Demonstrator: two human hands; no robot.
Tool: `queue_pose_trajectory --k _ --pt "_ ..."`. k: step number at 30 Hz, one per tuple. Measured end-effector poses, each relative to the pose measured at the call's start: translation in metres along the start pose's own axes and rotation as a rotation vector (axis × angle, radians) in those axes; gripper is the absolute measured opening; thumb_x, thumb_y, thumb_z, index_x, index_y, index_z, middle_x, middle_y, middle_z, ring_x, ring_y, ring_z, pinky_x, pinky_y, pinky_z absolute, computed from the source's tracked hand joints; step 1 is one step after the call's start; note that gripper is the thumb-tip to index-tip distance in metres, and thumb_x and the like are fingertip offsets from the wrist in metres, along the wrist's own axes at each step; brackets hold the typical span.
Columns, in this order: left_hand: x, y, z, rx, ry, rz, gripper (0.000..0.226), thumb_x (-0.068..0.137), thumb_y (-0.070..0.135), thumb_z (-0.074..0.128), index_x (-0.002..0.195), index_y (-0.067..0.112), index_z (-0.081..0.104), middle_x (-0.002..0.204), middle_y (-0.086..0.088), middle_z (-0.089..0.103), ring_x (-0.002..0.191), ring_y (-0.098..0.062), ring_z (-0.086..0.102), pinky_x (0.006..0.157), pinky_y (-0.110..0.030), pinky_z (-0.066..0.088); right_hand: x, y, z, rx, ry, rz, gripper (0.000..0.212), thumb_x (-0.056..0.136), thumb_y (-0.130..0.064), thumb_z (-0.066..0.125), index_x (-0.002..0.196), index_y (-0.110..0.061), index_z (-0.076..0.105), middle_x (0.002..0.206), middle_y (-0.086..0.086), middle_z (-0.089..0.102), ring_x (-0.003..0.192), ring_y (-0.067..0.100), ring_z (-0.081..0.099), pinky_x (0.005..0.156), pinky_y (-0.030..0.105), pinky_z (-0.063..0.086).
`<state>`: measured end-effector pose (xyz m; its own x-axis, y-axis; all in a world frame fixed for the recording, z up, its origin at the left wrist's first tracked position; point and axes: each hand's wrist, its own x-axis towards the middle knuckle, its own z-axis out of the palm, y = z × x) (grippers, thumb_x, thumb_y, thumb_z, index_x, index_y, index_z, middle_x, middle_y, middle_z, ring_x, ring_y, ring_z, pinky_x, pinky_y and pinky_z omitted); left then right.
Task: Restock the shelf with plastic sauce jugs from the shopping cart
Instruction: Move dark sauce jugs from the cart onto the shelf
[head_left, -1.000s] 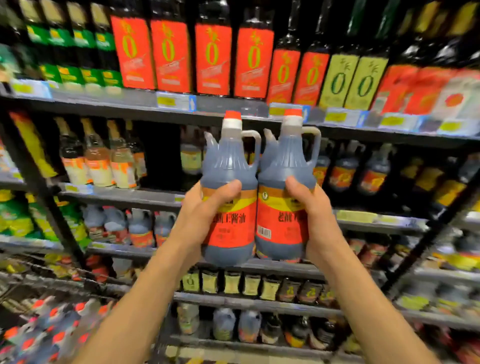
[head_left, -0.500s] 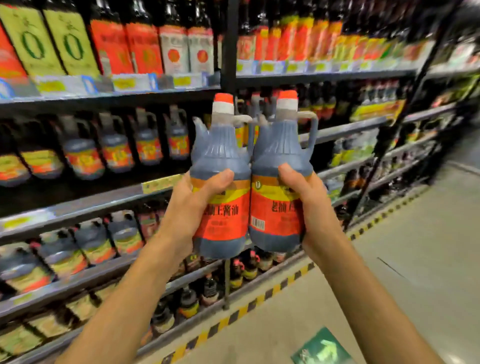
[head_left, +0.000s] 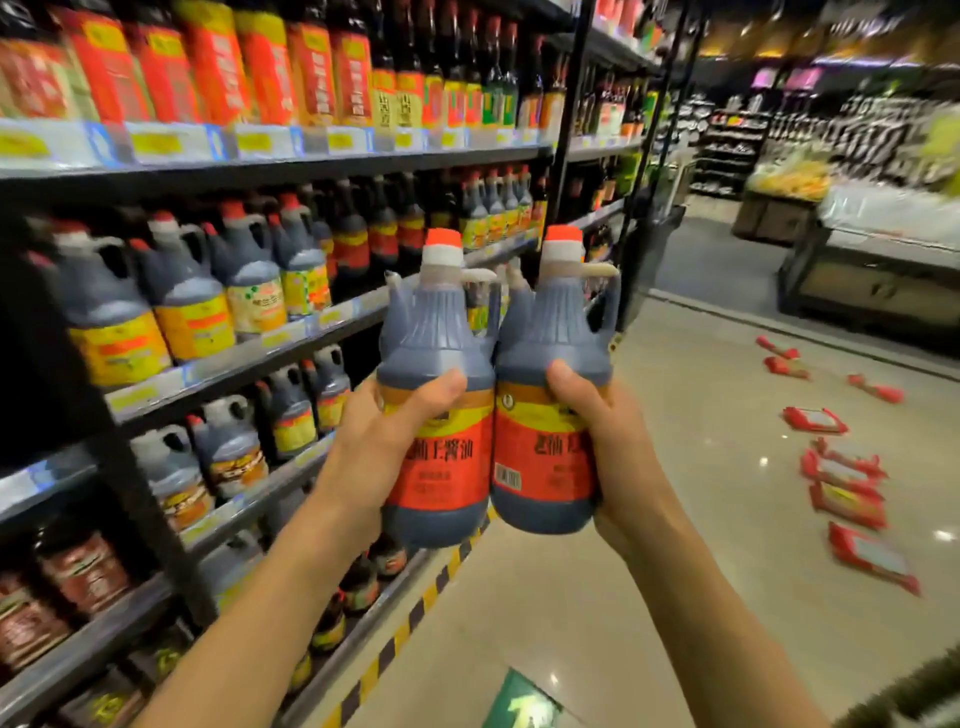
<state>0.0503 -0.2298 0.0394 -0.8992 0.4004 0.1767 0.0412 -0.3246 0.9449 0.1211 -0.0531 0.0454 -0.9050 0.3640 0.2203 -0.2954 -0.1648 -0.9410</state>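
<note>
Two dark sauce jugs with red-and-yellow labels and red-topped white caps are held upright side by side in front of me. My left hand (head_left: 384, 441) grips the left jug (head_left: 441, 410) around its body. The right jug (head_left: 550, 405) is gripped the same way by my right hand (head_left: 608, 447). The two jugs touch each other. The shelf (head_left: 291, 343) with similar jugs runs along my left, about level with the held jugs. The shopping cart is out of view.
Shelves of bottles and jugs fill the left side, with a yellow-black striped strip (head_left: 415, 613) along their base. Several red packets (head_left: 841, 478) lie scattered on the aisle floor to the right. Display stands (head_left: 872, 270) sit at the far right.
The view has swung right along the aisle, so the shelves now lie to my left and the open floor shows. Both hands keep the same hold on the jugs.
</note>
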Motion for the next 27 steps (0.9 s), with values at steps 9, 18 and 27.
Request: queue_pose_trajectory --k 9,18,27 --pt "0.160 -0.043 0.024 -0.015 -0.010 0.010 0.058 0.067 0.050 0.083 0.116 0.022 0.070 0.107 -0.010 0.078 0.093 -0.030 0.076 0.070 -0.034 0.061 0.155 0.025 -0.051 -0.029 0.017 -0.008 0.064 0.083 -0.036 0.074 0.138 -0.009 0.057 0.125 0.018 0.070 0.112 0.039 0.069 0.097 0.059 0.055" --pt "0.273 -0.066 0.014 -0.042 0.057 0.031 0.068 0.069 0.053 0.087 0.125 0.021 0.067 0.114 -0.012 0.076 0.100 -0.032 0.075 0.073 -0.036 0.061 0.296 0.059 -0.062 -0.012 -0.114 0.052 0.072 0.077 -0.045 0.075 0.138 -0.014 0.057 0.125 0.016 0.071 0.111 0.038 0.070 0.093 0.054 0.057" --pt "0.337 -0.086 -0.020 0.027 0.378 0.085 0.058 0.069 0.050 0.086 0.120 0.028 0.070 0.114 -0.009 0.076 0.101 -0.031 0.075 0.077 -0.040 0.062 0.417 0.120 -0.035 0.058 -0.416 0.170 0.070 0.078 -0.044 0.075 0.141 -0.018 0.056 0.129 0.011 0.070 0.116 0.034 0.069 0.097 0.054 0.055"
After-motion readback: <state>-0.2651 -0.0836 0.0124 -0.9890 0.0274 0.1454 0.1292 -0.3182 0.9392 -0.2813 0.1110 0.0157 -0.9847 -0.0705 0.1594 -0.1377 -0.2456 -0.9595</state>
